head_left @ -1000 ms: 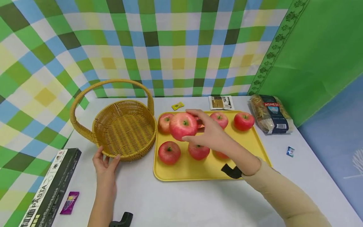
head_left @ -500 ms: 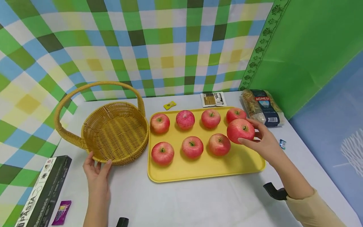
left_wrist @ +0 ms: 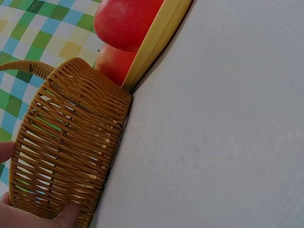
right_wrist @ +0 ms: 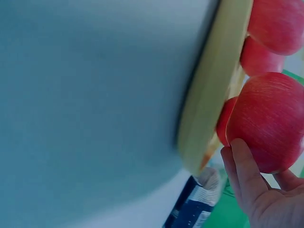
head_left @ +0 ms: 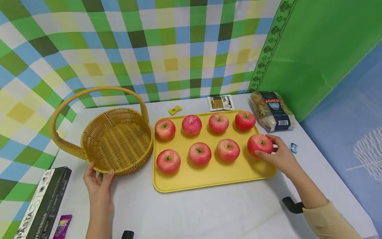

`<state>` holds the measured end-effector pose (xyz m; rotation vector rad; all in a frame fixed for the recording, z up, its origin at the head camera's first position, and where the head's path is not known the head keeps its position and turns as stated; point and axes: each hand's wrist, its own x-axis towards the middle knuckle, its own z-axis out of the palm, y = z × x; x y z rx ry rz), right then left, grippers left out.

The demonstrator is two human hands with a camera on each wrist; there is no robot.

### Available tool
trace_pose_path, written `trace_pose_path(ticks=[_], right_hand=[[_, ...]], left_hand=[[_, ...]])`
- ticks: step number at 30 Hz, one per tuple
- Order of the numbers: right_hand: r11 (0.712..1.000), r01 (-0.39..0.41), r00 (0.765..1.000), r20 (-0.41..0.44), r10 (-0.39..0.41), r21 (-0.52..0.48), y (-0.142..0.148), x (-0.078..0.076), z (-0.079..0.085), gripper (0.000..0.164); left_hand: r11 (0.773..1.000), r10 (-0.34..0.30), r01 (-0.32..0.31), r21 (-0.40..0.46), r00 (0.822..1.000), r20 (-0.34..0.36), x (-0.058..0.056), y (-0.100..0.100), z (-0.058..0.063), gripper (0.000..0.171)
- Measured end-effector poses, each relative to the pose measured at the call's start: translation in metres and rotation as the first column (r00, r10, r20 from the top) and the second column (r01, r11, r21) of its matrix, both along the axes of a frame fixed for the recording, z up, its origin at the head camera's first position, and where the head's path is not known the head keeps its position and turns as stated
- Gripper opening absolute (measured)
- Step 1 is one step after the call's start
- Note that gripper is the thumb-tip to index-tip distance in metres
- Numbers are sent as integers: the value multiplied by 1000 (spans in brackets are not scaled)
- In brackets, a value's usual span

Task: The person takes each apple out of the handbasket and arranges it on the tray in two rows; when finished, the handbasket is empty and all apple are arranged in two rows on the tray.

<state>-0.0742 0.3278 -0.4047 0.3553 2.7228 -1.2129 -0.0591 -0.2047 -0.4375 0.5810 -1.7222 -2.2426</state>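
Note:
My right hand (head_left: 280,156) holds a red apple (head_left: 259,145) between thumb and fingers at the right end of the yellow tray (head_left: 191,184). In the right wrist view this apple (right_wrist: 268,121) sits in the fingers at the tray's edge; I cannot tell whether it touches the tray bottom. Several other apples (head_left: 200,154) stand on the tray in two rows. At the left, my left hand (head_left: 98,186) grips the near rim of a wicker basket (head_left: 146,151) with a tall handle. The left wrist view shows fingertips against the woven wall (left_wrist: 66,142). Nothing lies in the basket.
A pasta bag (head_left: 273,111) stands behind the tray's right end. Near it lie a small blue packet (head_left: 293,148), a white-and-brown sachet (head_left: 221,103) and a yellow wrapper (head_left: 175,110). A black pasta box (head_left: 44,202) and a purple packet (head_left: 62,226) lie at the left.
My right hand has carried the apple from the tray's left part to its right end, then lowered it. The left hand stays at the basket rim. The head view has shifted slightly.

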Motion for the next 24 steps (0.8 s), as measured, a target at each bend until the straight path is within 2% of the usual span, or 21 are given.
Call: trace_pose_path(ticks=[10, 16, 24], right_hand=[[1000, -1, 1000, 14, 1, 9, 5, 0, -13, 98], [1000, -10, 1000, 8, 10, 7, 2, -6, -13, 98], [1000, -1, 1000, 13, 1, -7, -1, -9, -12, 97]], left_hand=[[1000, -15, 15, -15, 999, 38, 2, -1, -5, 69], [999, -13, 14, -41, 999, 35, 1, -3, -4, 69], [1000, -13, 14, -28, 999, 30, 0, -2, 0, 68]])
